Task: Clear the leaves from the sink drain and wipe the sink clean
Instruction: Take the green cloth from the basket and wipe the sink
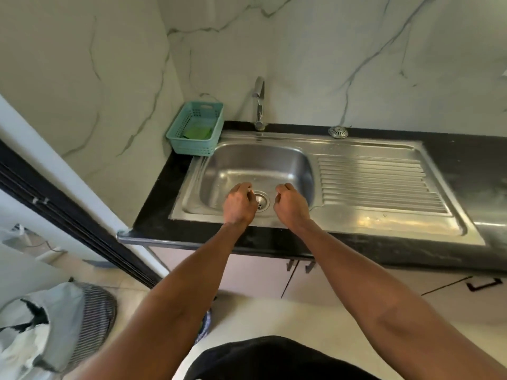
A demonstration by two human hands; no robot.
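Head view: drain [261, 201] btwn left hand [239, 204] & right hand [290, 204].

teal basket [195, 128] – green pad inside, tap [259, 104], strainer [338, 132]

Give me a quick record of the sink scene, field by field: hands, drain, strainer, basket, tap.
left hand: over the basin, beside the drain, fingers curled; contents not visible
right hand: over the basin, right of the drain, fingers curled; contents not visible
drain: uncovered, no leaves visible
strainer: out of the drain, on the rim behind the drainboard
basket: teal, at the back-left corner, green pad inside
tap: no water running
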